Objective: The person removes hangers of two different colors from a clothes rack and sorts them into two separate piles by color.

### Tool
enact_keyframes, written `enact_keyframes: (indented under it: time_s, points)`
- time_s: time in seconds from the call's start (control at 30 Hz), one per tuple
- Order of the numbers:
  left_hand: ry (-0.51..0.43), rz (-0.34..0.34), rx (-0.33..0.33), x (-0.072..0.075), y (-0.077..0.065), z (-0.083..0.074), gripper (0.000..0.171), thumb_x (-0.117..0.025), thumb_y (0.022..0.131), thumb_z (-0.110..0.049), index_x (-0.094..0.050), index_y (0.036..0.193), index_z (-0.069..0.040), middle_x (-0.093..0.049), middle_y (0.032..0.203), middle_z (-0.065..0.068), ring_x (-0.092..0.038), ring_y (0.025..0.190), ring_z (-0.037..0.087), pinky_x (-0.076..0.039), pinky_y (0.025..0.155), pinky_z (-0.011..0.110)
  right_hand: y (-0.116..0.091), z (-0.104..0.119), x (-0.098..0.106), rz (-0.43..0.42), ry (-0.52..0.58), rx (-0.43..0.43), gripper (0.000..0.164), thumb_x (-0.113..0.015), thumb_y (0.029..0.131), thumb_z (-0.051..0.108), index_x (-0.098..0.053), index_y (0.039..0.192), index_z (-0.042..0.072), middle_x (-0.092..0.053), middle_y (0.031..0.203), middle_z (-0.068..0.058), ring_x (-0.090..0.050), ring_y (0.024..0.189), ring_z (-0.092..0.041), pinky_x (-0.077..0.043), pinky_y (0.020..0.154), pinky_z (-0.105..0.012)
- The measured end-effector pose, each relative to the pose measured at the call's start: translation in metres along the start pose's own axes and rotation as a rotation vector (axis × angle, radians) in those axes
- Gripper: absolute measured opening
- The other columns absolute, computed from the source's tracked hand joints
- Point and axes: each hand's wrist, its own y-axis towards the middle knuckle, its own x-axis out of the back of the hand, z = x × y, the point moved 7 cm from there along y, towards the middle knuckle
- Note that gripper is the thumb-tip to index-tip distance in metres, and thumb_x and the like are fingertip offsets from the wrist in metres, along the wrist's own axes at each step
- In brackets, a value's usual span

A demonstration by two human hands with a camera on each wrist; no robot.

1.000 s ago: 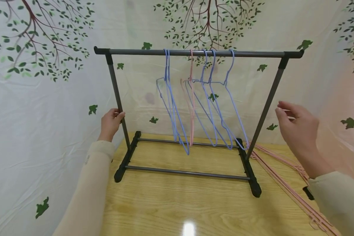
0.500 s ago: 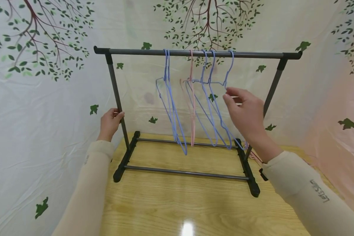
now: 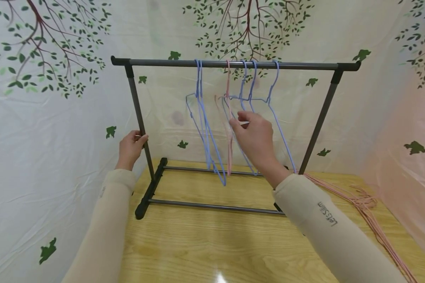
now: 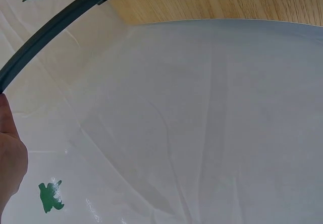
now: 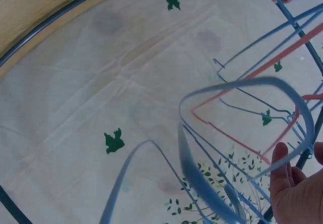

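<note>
1. Across the head view, I see a dark garment rack (image 3: 216, 206) standing on the wood-grain surface (image 3: 198, 243), before a pale backdrop (image 3: 74, 157) printed with trees and green birds.
2. From its top rail (image 3: 304, 66) hang, left to right, a pair of blue hangers (image 3: 200, 78), one pink hanger (image 3: 228, 82) and three further blue hangers (image 3: 278, 70), the last group partly covered by the right hand (image 3: 256, 137).
3. That hand is raised near the pink hanger, fingers loosely bent with a gap to the thumb; I make out nothing in its hold. Whether the thumb touches the pink hanger, I cannot tell.
4. The left hand (image 3: 130, 149) grips the left upright (image 3: 137, 106) partway up, thumb against the tube.
5. To the right of the rack, a bundle of pink hangers (image 3: 366, 212) lies on the surface.
6. On the left wrist view I get only part of the left hand at the left edge, just below the dark tube; its grip cannot be judged there.
7. Through the right wrist view, the right hand sits low at the right, thumb and fingers apart. A blurred blue hanger crosses by its fingertips; contact is unclear to me.
</note>
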Motion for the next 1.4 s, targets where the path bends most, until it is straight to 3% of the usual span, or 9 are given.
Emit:
enact_keyframes:
  time_s: [0.3, 0.57, 0.77, 1.03, 1.4]
  points:
    - [-0.014, 0.001, -0.02, 0.0, 0.001, 0.0, 0.039, -0.053, 0.104, -0.03, -0.055, 0.127, 0.001, -0.063, 0.122, 0.023, -0.062, 0.109, 0.036, -0.049, 0.097, 0.047, -0.003, -0.009, -0.02, 0.059, -0.041, -0.056, 0.041, -0.068, 0.096, 0.027, -0.065, 0.128, 0.001, -0.069, 0.116, -0.016, -0.069, 0.096, -0.025, -0.058, 0.074, -0.039]
    - [-0.019, 0.003, -0.02, 0.0, 0.0, 0.0, 0.04, -0.053, 0.104, -0.032, -0.055, 0.126, 0.001, -0.063, 0.121, 0.023, -0.062, 0.109, 0.036, -0.048, 0.097, 0.047, -0.005, -0.013, -0.029, 0.076, -0.084, -0.107, 0.04, -0.068, 0.096, 0.025, -0.066, 0.126, -0.001, -0.073, 0.099, -0.013, -0.068, 0.077, -0.023, -0.055, 0.064, -0.035]
    - [-0.016, 0.007, -0.015, 0.0, -0.002, 0.0, 0.042, -0.053, 0.104, -0.034, -0.055, 0.127, 0.0, -0.063, 0.122, 0.022, -0.062, 0.109, 0.036, -0.048, 0.097, 0.048, -0.007, -0.016, -0.031, 0.059, -0.062, -0.12, 0.037, -0.069, 0.096, 0.025, -0.068, 0.123, -0.001, -0.073, 0.098, -0.015, -0.069, 0.082, -0.023, -0.057, 0.065, -0.035]
    - [-0.019, 0.005, -0.021, 0.0, 0.0, 0.0, 0.04, -0.053, 0.104, -0.033, -0.056, 0.127, 0.0, -0.063, 0.121, 0.023, -0.062, 0.109, 0.037, -0.048, 0.097, 0.048, -0.009, -0.022, -0.029, -0.011, 0.017, -0.146, 0.029, -0.064, 0.098, 0.016, -0.068, 0.122, 0.0, -0.073, 0.09, -0.011, -0.069, 0.066, -0.018, -0.055, 0.057, -0.032]
    - [-0.013, 0.012, -0.016, 0.0, 0.001, -0.001, 0.04, -0.053, 0.104, -0.031, -0.055, 0.127, 0.001, -0.062, 0.122, 0.023, -0.062, 0.11, 0.037, -0.048, 0.098, 0.048, -0.009, -0.024, -0.025, -0.055, 0.085, -0.137, 0.024, -0.059, 0.1, 0.014, -0.07, 0.117, 0.001, -0.074, 0.089, -0.01, -0.071, 0.068, -0.022, -0.053, 0.053, -0.027]
